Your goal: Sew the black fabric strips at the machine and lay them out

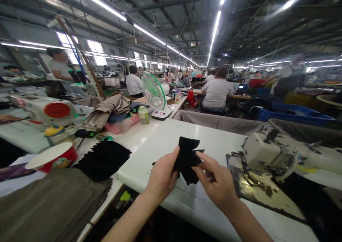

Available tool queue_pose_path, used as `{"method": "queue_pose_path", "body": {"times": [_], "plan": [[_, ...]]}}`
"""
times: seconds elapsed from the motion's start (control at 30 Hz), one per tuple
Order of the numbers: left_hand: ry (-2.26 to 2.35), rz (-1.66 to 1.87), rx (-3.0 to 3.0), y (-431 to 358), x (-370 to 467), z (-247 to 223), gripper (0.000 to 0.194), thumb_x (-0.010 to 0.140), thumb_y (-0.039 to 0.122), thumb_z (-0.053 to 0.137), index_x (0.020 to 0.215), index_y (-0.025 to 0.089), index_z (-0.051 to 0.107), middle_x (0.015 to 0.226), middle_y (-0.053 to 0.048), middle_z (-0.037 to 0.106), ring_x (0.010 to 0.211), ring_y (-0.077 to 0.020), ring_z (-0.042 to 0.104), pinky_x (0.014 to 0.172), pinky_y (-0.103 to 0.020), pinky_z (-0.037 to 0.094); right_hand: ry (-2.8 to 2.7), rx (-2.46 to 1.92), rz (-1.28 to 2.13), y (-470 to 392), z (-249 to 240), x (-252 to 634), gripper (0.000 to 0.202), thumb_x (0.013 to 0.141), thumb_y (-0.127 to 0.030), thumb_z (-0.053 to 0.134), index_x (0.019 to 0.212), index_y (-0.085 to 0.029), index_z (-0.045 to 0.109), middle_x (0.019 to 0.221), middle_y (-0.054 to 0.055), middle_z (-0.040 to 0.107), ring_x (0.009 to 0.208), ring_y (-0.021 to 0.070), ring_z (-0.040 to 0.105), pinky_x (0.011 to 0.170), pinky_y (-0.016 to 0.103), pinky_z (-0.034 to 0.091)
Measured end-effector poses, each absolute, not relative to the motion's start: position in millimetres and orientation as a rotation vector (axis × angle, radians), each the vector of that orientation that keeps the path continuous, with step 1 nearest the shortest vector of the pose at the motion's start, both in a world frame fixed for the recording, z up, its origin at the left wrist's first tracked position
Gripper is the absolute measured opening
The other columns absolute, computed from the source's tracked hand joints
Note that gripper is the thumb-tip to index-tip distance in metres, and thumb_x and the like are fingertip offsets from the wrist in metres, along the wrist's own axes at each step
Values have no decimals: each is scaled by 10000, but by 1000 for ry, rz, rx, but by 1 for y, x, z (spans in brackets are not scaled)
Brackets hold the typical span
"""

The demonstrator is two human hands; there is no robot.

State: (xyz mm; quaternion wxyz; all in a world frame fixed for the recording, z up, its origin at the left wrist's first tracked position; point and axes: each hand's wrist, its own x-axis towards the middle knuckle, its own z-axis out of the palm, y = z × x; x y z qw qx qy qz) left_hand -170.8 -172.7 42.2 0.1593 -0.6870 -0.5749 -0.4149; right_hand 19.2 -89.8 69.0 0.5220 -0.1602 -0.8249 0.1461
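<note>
Black fabric pieces (188, 151) are held up between my two hands over the pale green sewing table (171, 131). My left hand (163, 174) is closed on their left side, thumb on top. At their right edge, the thumb and fingers of my right hand (215, 179) pinch the cloth. More black cloth hangs below, near the tabletop; whether it is part of the same pieces I cannot tell. To the right of my right hand stands an industrial sewing machine (269, 156) with a metal plate.
At the left lie a fanned stack of black cut pieces (104, 158), olive fabric (50, 203) and a red-and-white bowl (53, 158). A green fan (155, 92) and a jar (143, 115) stand at the table's far left. Beyond are seated co-workers (217, 89) and a blue bin (296, 114).
</note>
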Motion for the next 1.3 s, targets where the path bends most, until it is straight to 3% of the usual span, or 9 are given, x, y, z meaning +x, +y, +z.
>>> {"method": "queue_pose_path", "body": {"times": [0.23, 0.33, 0.47, 0.6, 0.73, 0.9, 1.1, 1.2, 1.3], "plan": [[-1786, -1454, -1855, -169, -168, 41, 907, 816, 62, 502, 1592, 292, 93, 1202, -55, 654, 1052, -208, 672, 922, -371, 550, -1939, -324, 168, -93, 70, 23, 81, 954, -184, 612, 1029, -214, 610, 702, -34, 711, 416, 83, 578, 449, 195, 469], [-1816, -1529, -1850, -168, -168, 46, 812, 801, 62, 508, 1547, 271, 262, 1074, -32, 644, 964, -186, 658, 888, -353, 546, -1920, -332, 198, -94, 69, 22, 75, 953, -199, 620, 1027, -209, 610, 722, -24, 712, 422, 85, 571, 432, 203, 444], [-1780, -1517, -1969, -170, -168, 54, 578, 746, 25, 485, 1279, 240, 541, 1021, -39, 625, 947, -186, 629, 843, -333, 539, -1885, -370, 360, -94, 71, 22, 101, 942, -183, 643, 1035, -220, 625, 734, -32, 687, 471, 78, 557, 444, 194, 428], [-1732, -1520, -2078, -172, -168, 56, 392, 740, 27, 493, 1071, 224, 566, 1053, -50, 642, 970, -192, 640, 850, -338, 543, -1859, -402, 482, -91, 79, 27, 80, 909, -171, 679, 961, -230, 664, 952, 20, 646, 533, 65, 488, 468, 212, 416], [-1847, -1466, -2219, -176, -168, 56, 419, 765, 59, 522, 1141, 229, 590, 1206, -71, 671, 1104, -223, 647, 977, -399, 523, -1880, -476, 712, -83, 86, 31, 43, 912, -210, 667, 911, -221, 626, 1309, 68, 605, 480, 27, 372, 458, 233, 389], [-2169, -1545, -2313, -177, -160, 68, 600, 744, 108, 603, 1323, 263, 574, 1267, -37, 682, 1153, -238, 646, 1063, -420, 486, -1834, -655, 1054, -70, 82, 31, 123, 898, -333, 688, 906, -217, 648, 1054, 31, 739, 467, 61, 396, 438, 234, 361], [-2380, -1760, -2107, -164, -157, 74, 590, 721, 195, 694, 1306, 235, 620, 1284, -44, 686, 1189, -284, 633, 1109, -460, 450, -1721, -654, 816, -73, 80, 37, 150, 946, -346, 612, 991, -213, 666, 1179, 59, 693, 474, 54, 388, 487, 251, 410], [-2404, -1857, -2010, -159, -161, 70, 563, 738, 255, 708, 1293, 212, 625, 1284, -60, 686, 1195, -296, 629, 1106, -480, 447, -1808, -599, 665, -80, 75, 44, 270, 888, -391, 713, 1080, -221, 627, 1228, 84, 651, 484, 52, 361, 449, 243, 387], [-2418, -1975, -1966, -157, -162, 66, 559, 750, 286, 705, 1291, 185, 612, 1282, -74, 684, 1187, -286, 633, 1097, -470, 454, -1955, -595, 514, -84, 64, 48, 395, 837, -418, 777, 1144, -228, 616, 1161, 78, 623, 552, 77, 436, 489, 240, 464]]}}
